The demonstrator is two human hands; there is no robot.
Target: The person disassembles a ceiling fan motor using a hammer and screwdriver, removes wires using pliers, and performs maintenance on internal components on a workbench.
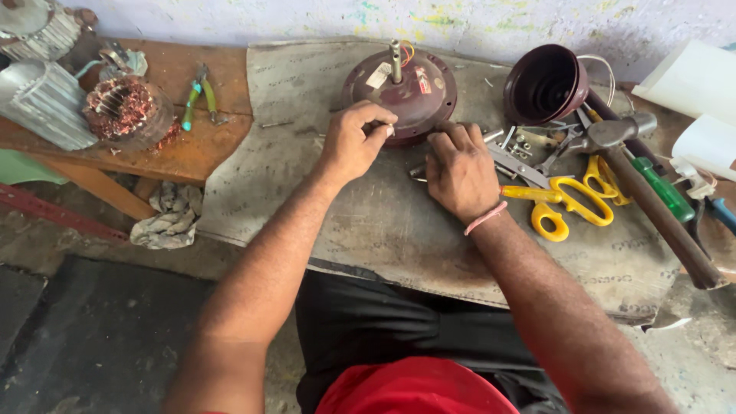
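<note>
On the table, left hand pinching a small part at maroon motor housing rim, right hand curled, fingertips down beside it, grasp indeterminate, yellow scissors nearby.

Left hand: fingertips pinch something too small to identify at the maroon motor housing rim | right hand: curled fingers hide whatever lies beneath them | small screws right of those fingers: too tiny to count | hammer: handle end indistinct.
</note>
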